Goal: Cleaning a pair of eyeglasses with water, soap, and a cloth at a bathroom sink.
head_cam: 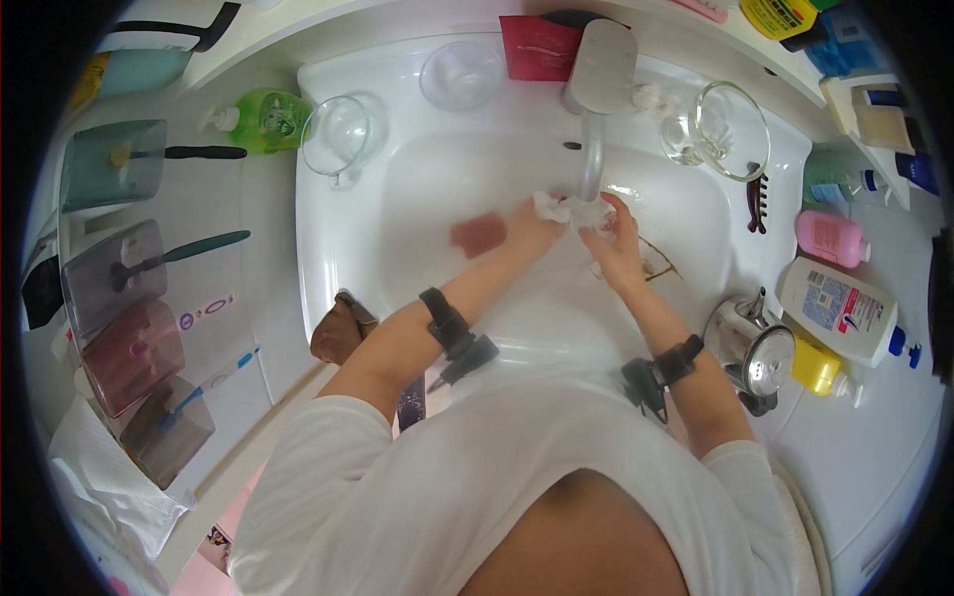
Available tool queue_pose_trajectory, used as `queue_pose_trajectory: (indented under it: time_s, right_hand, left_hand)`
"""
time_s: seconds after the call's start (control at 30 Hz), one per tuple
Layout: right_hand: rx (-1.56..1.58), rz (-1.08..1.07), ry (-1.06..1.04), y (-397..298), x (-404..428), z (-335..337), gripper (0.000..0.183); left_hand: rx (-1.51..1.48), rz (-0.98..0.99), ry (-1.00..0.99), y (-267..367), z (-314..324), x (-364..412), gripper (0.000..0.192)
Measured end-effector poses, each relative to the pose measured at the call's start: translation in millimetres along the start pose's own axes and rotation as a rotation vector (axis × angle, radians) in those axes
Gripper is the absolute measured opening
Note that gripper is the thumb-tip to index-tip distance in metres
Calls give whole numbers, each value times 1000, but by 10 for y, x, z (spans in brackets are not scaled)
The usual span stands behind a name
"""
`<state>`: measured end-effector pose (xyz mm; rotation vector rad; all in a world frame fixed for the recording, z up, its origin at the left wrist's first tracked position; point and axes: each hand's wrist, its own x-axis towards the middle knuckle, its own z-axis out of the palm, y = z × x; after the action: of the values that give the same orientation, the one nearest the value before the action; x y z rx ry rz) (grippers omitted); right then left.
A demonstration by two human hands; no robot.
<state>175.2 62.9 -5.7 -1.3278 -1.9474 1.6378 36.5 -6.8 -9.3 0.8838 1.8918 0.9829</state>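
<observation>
Over the white sink basin, both hands meet at the spout. My left hand grips a crumpled white cloth or tissue. My right hand is curled around a small clear vessel, which touches or nearly touches the cloth; whether it is glass or plastic I cannot tell. Directly above them is the pale faucet, its clear spout or water stream coming down to the vessel. A dark red patch or flat piece lies in the basin left of my left hand.
On the left rim stand a glass cup and green pump bottle; a clear bowl and red packet are behind. At right are glass vessels, a brown hair clip, a metal kettle and a white pump bottle.
</observation>
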Motion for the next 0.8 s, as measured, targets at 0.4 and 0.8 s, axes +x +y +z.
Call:
queue_pose_trajectory:
  time_s: [0.4,0.8]
  right_hand:
    - [244,57,59,20,65,-110,55]
    - [315,474,36,-158,-32,9,59]
  left_hand:
    - [-437,-517,-413,-33,-42,-107,47]
    - [169,459,-79,181,-313,-114,32]
